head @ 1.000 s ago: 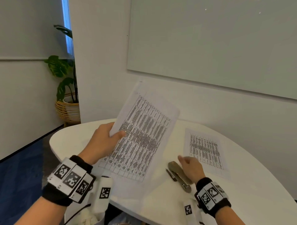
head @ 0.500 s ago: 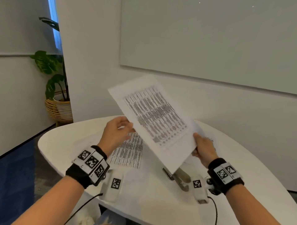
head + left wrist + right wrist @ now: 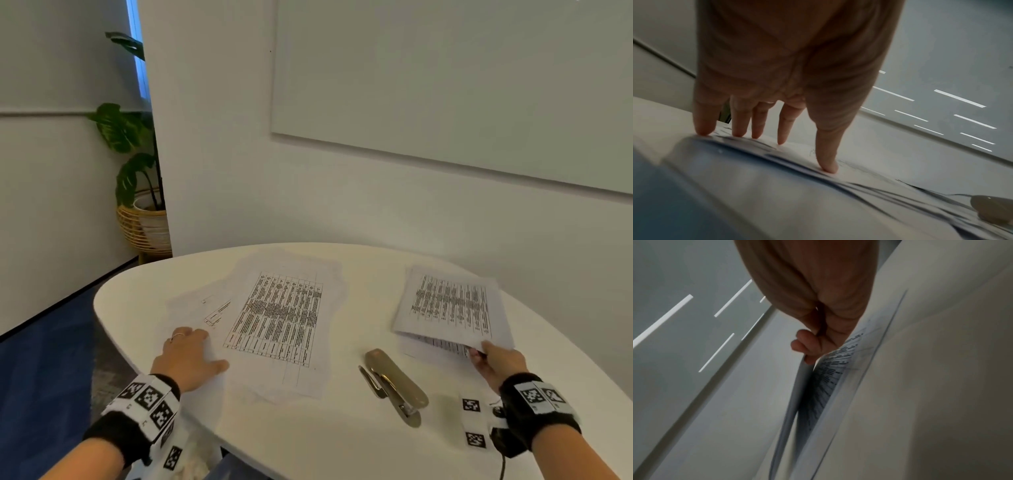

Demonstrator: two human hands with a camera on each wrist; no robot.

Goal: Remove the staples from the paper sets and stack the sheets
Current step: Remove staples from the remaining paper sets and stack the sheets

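Observation:
A loose spread of printed sheets (image 3: 277,318) lies on the white table (image 3: 359,270) at centre left. My left hand (image 3: 188,353) lies flat on the spread's near left corner, fingers (image 3: 783,129) straight and pressing the paper (image 3: 838,164). At the right, a paper set (image 3: 452,305) with table print lies partly raised over another sheet. My right hand (image 3: 493,363) pinches the set's near corner; in the right wrist view the fingertips (image 3: 807,345) curl round the paper's edge (image 3: 838,369). A metal stapler (image 3: 394,383) lies between the hands.
The table's rounded edge (image 3: 113,325) drops off to blue carpet at the left. A potted plant (image 3: 140,192) in a wicker basket stands in the far left corner. A wall with a whiteboard (image 3: 445,85) runs close behind the table.
The sheet held up in both hands has come down: my left hand now presses the centre-left spread flat, and my right hand has moved right, to the corner of the right paper set.

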